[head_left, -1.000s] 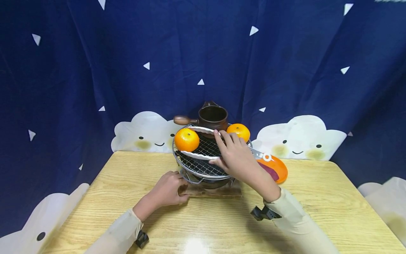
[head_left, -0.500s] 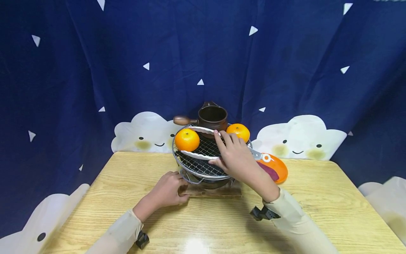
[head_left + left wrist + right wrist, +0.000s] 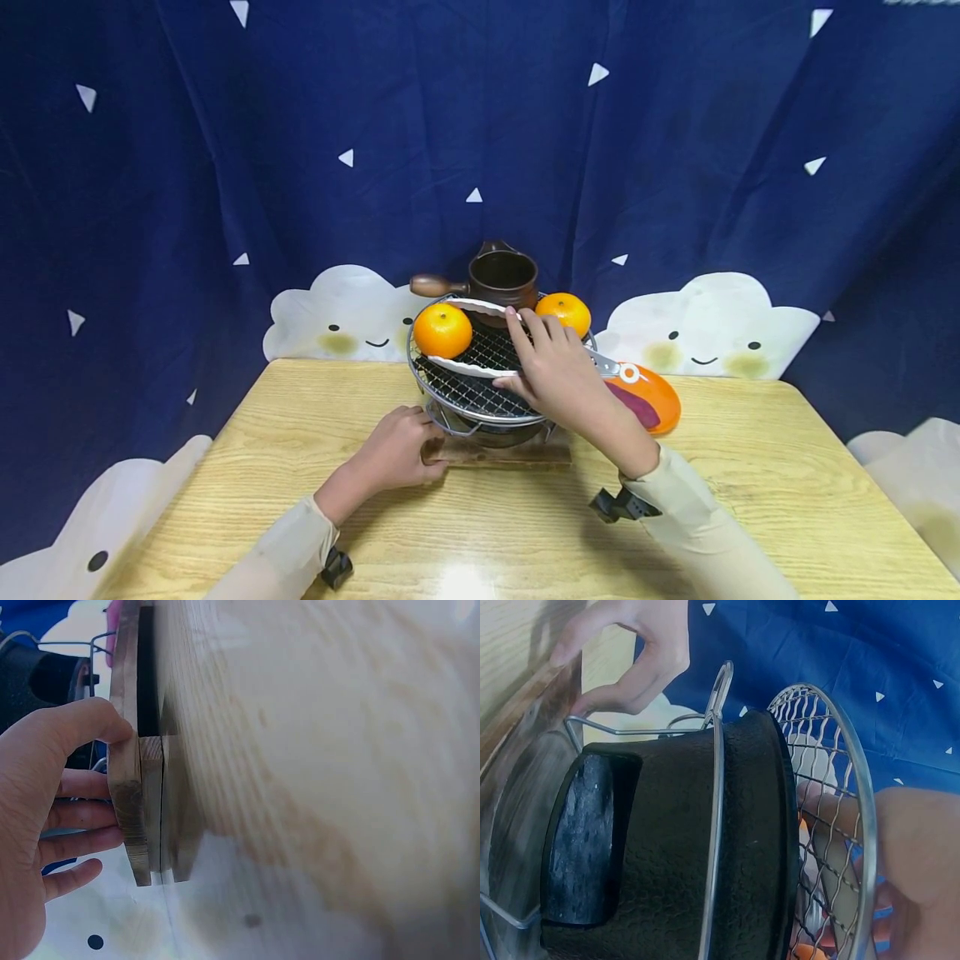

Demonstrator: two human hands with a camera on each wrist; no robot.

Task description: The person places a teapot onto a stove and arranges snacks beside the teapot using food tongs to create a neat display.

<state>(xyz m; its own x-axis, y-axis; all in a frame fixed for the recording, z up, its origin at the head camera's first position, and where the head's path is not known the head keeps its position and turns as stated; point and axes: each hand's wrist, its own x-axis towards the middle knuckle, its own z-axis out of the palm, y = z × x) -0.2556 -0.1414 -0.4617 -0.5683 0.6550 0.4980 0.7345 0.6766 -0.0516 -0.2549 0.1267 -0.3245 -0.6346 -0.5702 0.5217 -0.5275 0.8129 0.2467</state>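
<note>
While the left hand pinches the left end of a wooden base, the right hand grips white-tipped tongs between fingers and thumb, their arms spread either side of the left mandarin on a round wire rack. A brown pot stands far, another mandarin right; an orange plate lies on the counter.

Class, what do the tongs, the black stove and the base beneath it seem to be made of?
Tongs: likely metal, from the silvery handle; white tips perhaps plastic or silicone.
Stove: pebbled black surface, maybe cast iron or ceramic.
Base: wood, brown and dull, with grain along its edges.
</note>
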